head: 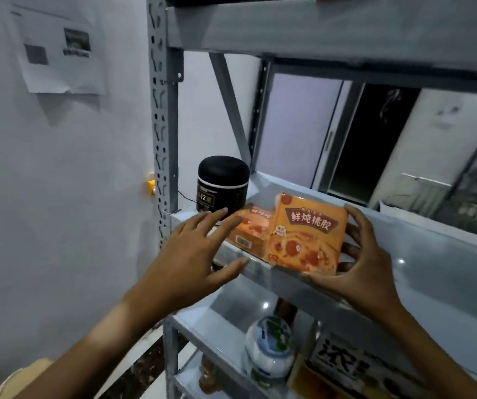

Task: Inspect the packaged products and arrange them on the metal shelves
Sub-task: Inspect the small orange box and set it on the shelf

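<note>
An orange box with red lettering (307,234) stands upright at the front edge of the grey metal shelf (421,254). My right hand (361,260) grips its right side, thumb below and fingers behind. A second, similar orange box (250,228) lies flat just left of it. My left hand (194,249) hovers with fingers spread in front of the flat box, fingertips near its left edge; contact is unclear. A black jar with a domed lid (221,187) stands behind at the shelf's left end.
The perforated grey upright (161,116) frames the shelf's left side, against a white wall with a taped paper (59,50). On the shelf below stand a white-capped bottle (268,349) and a carton with black characters (343,361). A cardboard box corner (15,378) shows bottom left.
</note>
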